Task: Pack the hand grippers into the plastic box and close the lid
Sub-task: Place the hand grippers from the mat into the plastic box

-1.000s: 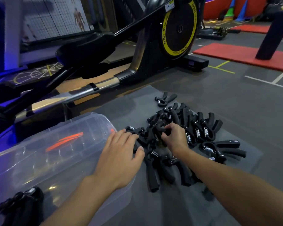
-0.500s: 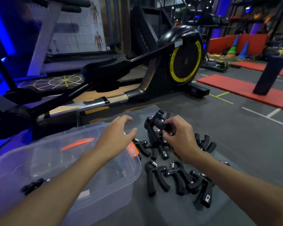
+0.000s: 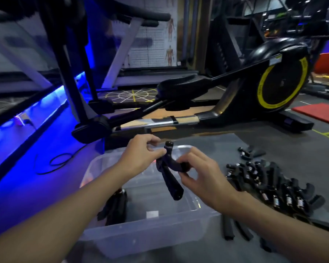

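Note:
A black hand gripper point(image 3: 171, 173) hangs in the air over the clear plastic box point(image 3: 148, 234). My left hand point(image 3: 141, 158) pinches it near its knobbed top, and my right hand point(image 3: 199, 175) grips one curved handle. The other handle points down into the box. The box stands open on the floor in front of me, with a few black grippers point(image 3: 115, 207) lying inside at its left. A pile of several more hand grippers point(image 3: 273, 188) lies on the grey mat to the right of the box. No lid shows clearly.
A black elliptical trainer point(image 3: 235, 103) with a yellow-ringed wheel stands just behind the box. A treadmill frame point(image 3: 68, 73) lit blue rises at the left, with a black cable point(image 3: 61, 160) looped on the floor. Red mats point(image 3: 319, 112) lie at the far right.
My right hand lifted a gripper off the pile and carried it left over the box. My left hand rose from the box rim and took hold of the same gripper. The view swung left.

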Tool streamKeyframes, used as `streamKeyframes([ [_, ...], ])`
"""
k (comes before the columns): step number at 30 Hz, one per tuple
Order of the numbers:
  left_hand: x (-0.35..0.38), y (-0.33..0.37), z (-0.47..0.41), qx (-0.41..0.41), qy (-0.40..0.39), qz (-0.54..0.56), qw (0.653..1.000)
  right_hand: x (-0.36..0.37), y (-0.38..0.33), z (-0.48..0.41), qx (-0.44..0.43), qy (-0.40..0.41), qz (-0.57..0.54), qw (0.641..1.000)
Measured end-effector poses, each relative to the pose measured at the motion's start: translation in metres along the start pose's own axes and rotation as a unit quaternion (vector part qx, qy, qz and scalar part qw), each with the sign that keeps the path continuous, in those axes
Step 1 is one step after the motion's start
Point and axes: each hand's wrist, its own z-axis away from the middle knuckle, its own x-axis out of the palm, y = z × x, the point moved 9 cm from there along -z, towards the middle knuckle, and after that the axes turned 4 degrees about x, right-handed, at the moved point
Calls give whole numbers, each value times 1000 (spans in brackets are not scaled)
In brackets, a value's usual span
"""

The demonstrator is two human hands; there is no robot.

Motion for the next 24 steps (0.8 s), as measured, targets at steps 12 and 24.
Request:
streamKeyframes([
  [12,-44,-80,26,-74,21,88,993,93,-35,-28,-79,-67,-30,994],
  [24,-85,-82,31,4,77,68,995,163,2,-45,252,-323,-282,868],
])
